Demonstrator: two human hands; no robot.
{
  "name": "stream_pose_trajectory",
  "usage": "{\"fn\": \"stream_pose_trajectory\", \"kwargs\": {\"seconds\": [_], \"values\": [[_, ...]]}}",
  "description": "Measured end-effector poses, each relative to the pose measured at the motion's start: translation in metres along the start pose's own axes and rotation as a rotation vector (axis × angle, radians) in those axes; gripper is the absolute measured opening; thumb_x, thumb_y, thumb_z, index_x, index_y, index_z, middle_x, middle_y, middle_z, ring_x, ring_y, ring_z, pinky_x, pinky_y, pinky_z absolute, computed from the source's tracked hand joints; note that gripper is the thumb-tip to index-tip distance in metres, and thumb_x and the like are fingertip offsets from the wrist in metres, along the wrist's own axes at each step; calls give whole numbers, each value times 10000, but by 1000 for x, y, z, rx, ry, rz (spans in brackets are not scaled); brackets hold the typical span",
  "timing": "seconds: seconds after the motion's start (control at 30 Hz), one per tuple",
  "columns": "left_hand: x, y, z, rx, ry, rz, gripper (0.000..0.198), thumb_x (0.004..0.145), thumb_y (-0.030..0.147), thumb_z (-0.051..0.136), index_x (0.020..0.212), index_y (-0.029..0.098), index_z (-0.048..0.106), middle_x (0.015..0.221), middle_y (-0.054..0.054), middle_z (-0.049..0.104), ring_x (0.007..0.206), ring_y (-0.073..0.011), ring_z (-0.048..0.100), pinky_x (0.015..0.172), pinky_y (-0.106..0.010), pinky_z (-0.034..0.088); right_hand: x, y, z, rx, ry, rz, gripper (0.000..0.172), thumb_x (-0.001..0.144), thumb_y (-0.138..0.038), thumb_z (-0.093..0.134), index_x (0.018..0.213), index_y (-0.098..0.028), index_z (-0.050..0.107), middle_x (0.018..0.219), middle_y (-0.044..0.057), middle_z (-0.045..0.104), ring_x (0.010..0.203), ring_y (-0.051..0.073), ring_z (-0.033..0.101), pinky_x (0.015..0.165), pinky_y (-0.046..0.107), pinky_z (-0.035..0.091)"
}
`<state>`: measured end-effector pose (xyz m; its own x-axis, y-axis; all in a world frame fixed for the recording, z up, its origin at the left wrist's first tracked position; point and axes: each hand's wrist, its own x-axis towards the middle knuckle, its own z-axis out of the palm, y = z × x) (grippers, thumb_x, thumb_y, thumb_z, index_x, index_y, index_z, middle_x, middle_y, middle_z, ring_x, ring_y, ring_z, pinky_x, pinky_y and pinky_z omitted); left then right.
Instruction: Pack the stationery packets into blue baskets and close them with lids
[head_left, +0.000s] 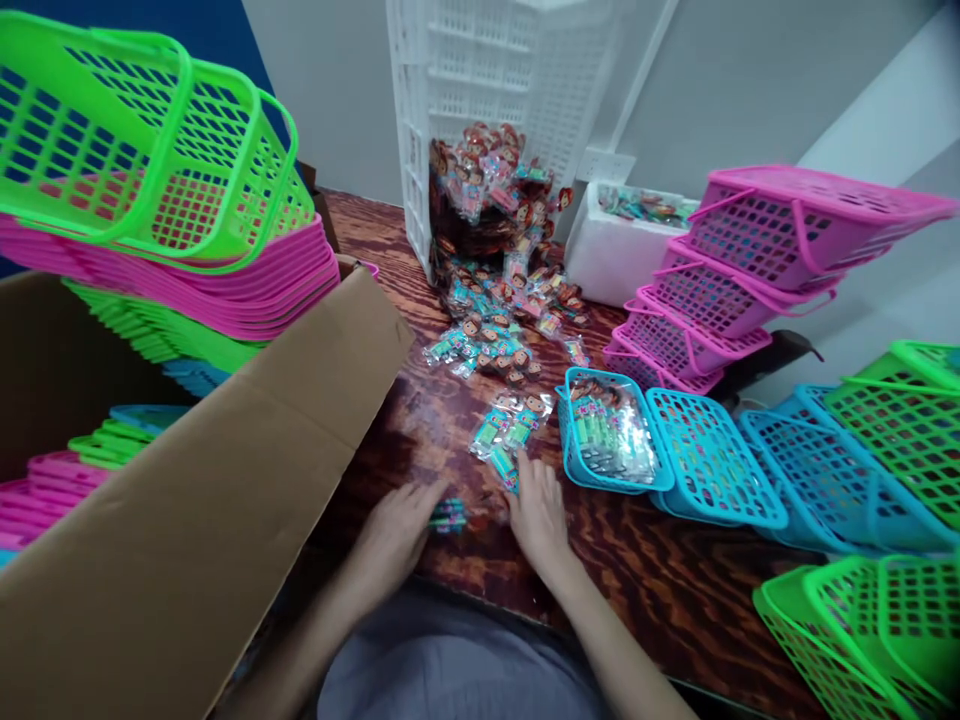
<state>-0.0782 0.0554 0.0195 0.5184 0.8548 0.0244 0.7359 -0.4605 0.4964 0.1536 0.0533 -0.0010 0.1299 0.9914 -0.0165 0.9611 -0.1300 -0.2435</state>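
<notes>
Touches a flat clear-wrapped teal-green packet [502, 467] with the right hand [541, 508], has the left hand [399, 522] beside a blurred blue-green bundle [451, 515], grip of both hands' fingers impossible to tell.

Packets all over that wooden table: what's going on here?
A person is handling small printed packets with bare hands. The right hand has its fingers at one packet on the table; the left hand is beside a small blurred bundle, and whether it grips it is unclear. A pile of packets lies farther back, by a white crate. A blue basket to the right holds more.
</notes>
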Motion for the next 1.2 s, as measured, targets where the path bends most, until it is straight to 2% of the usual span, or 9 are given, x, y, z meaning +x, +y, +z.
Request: {"fn": "stream_pose_trajectory", "kwargs": {"seconds": [0.13,0.3,0.4,0.53,0.63,0.73,0.83,1.03,1.2], "values": [[4,7,-1,115,-150,-9,419,801,-5,386,1111,170,607,1082,-103,636,1024,-259,556,895,-385,449,0,8,-7,81,-105,-114,504,863,-106,546,1353,-223,540,1108,90,592,1067,255,506,923,337,416],[-3,3,0,53,-129,9,410,794,-12,394,1084,196,597,1079,-77,609,1019,-243,518,883,-357,422,11,12,-20,0,-146,-102,471,825,-164,620,1292,-189,567,1171,128,571,1120,293,490,917,361,391],[-11,0,2,35,-114,35,438,785,-16,409,1116,205,593,1094,-69,607,1029,-250,503,900,-369,404,15,4,-20,36,-249,-50,376,787,-147,629,1162,-153,600,1095,142,620,1063,300,535,856,359,378],[-18,0,4,-11,-115,22,453,792,-20,412,1127,220,599,1086,-61,611,1024,-247,502,875,-360,398,20,0,-21,149,-353,-78,185,723,-161,675,892,-201,612,818,9,655,806,200,591,694,270,356],[-22,0,5,-52,-99,7,491,780,-36,411,1148,233,594,1101,-53,609,1033,-243,497,881,-355,392,26,2,-32,287,-388,-147,142,732,-187,662,844,-207,579,761,-51,633,730,150,575,626,227,346],[-25,-1,9,-88,-77,8,508,773,-33,421,1169,240,584,1120,-51,601,1054,-241,486,913,-354,384,42,1,-49,300,-376,-291,162,756,-210,645,900,-201,571,801,-49,624,751,146,562,630,222,361],[-25,-1,11,-109,-60,4,512,761,-34,421,1164,236,586,1115,-51,598,1048,-240,483,925,-357,383,73,-9,-60,55,-338,-408,179,740,-181,661,906,-192,597,934,11,628,888,177,552,717,246,375],[-24,-1,12,-145,-47,-57,483,720,-27,448,1107,215,607,1095,-60,602,1046,-249,489,909,-364,393,131,-34,-46,-131,-379,-456,228,702,-162,690,925,-179,646,1156,111,588,1089,261,501,849,318,393],[-28,-4,19,-181,-26,-72,496,717,-14,454,1123,231,600,1109,-52,600,1074,-247,489,923,-360,392,141,-46,-37,-194,-388,-439,583,642,-165,744,1202,-178,584,1323,159,530,1214,306,464,970,412,383]]}}
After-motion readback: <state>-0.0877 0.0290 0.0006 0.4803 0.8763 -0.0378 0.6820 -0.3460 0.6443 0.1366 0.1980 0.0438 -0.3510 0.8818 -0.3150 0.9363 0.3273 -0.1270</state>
